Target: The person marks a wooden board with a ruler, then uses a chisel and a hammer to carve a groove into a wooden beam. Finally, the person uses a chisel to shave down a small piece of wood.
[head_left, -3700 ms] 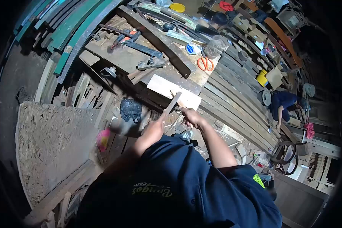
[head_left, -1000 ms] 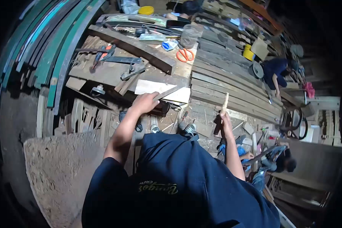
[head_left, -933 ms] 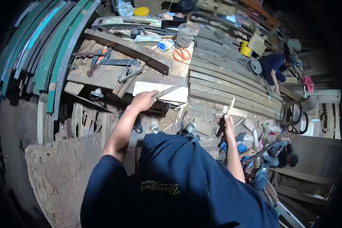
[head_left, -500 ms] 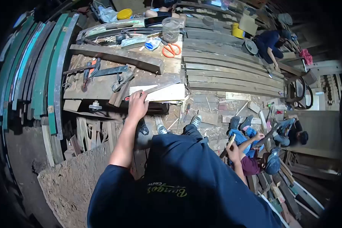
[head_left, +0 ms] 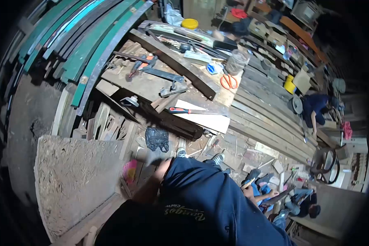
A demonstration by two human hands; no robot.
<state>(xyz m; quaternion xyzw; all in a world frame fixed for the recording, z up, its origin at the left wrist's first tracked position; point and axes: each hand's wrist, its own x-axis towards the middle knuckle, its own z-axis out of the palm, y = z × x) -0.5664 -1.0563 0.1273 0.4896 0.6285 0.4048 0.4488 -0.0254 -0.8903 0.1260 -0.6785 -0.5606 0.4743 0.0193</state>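
Note:
My left hand [head_left: 163, 169] hangs low beside my waist, smeared by motion, so its fingers cannot be made out. A black plastic bag [head_left: 156, 138] lies on the floor beyond it. On the right, my right hand [head_left: 247, 191] is closed around a short pale strip of wood [head_left: 249, 183]. A flat file [head_left: 180, 110] with a red and dark handle rests on a white board [head_left: 209, 121] at the near edge of the workbench [head_left: 127, 84]. Behind the file sits a hand plane [head_left: 174, 89]. Orange-handled scissors [head_left: 228, 82] lie farther right.
Hammers [head_left: 141, 65], a dark beam [head_left: 180, 65] and a clear jar [head_left: 236, 61] are on the bench. Green planks [head_left: 86, 51] lean at left. A rough board [head_left: 76, 176] stands near my left side. Co-workers sit at right, one in dark clothing [head_left: 315, 108].
My left hand has left the file on the white board and dropped back to my side. My view has turned, tilting the bench. The wood strip remains in my right hand.

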